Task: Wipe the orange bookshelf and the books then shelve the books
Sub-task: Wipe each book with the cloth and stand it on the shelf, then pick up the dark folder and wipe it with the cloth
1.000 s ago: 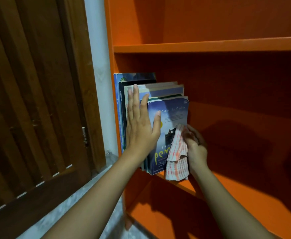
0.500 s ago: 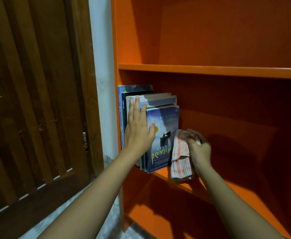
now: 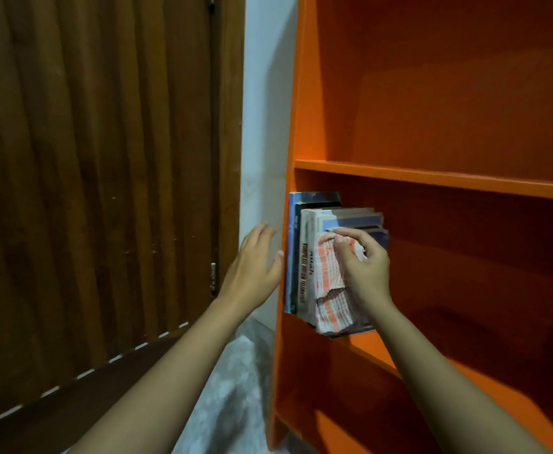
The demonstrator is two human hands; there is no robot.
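The right grip (image 3: 365,273) pinches the checked cloth (image 3: 329,290) against the upright books (image 3: 296,257) at the left end of the orange bookshelf (image 3: 432,181). The left grip (image 3: 254,267) hovers open alongside, so a hard wipe could topple them rightward.

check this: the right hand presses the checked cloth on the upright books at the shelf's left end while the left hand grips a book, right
Not quite. In the head view the left hand grips no book: it is open, off the books, beside the left side of the orange bookshelf. The right hand does hold the checked cloth against them.
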